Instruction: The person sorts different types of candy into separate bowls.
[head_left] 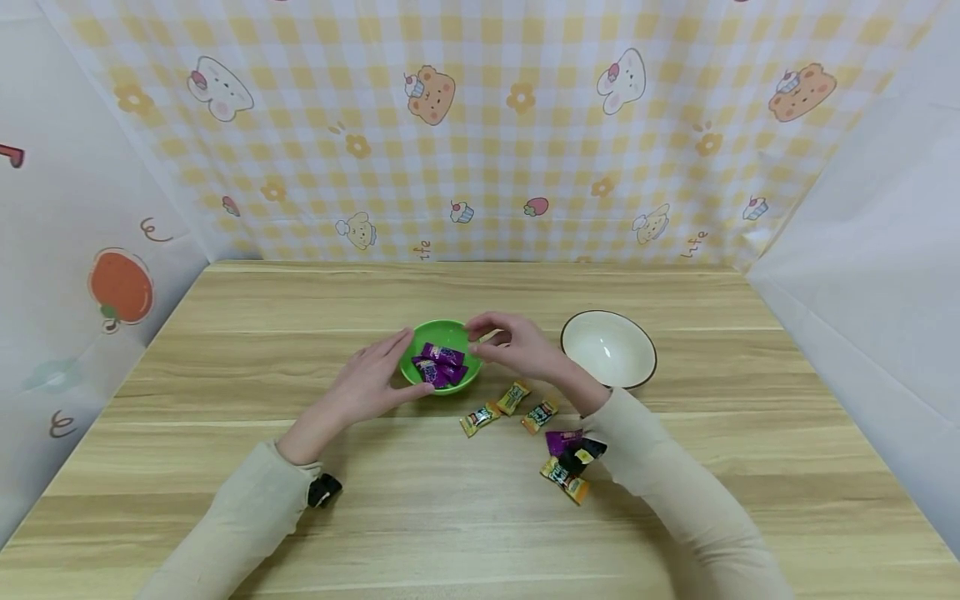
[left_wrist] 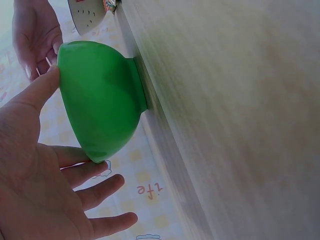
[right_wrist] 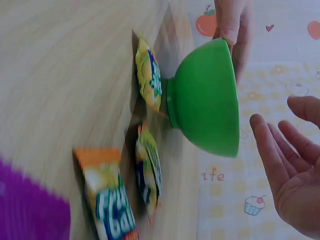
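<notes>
A small green bowl [head_left: 448, 330] stands on the table with several purple-wrapped candies [head_left: 433, 372] inside. My left hand [head_left: 366, 379] holds its left side, thumb at the near rim and fingers at the far rim; the left wrist view shows the remaining fingers spread beside the bowl [left_wrist: 100, 100]. Over the bowl's right rim is my right hand [head_left: 519, 343], its fingers loosely bent. The right wrist view shows nothing between those fingers and a gap between the right hand [right_wrist: 295, 170] and the rim.
A white bowl [head_left: 609, 350] with a dark rim stands to the right, behind my right forearm. Yellow-wrapped candies [head_left: 480, 418] lie in front of the bowls, several in all. Another purple candy [head_left: 561, 441] is partly covered by the black wrist camera [head_left: 583, 456]. A checked curtain [head_left: 480, 150] hangs behind the table.
</notes>
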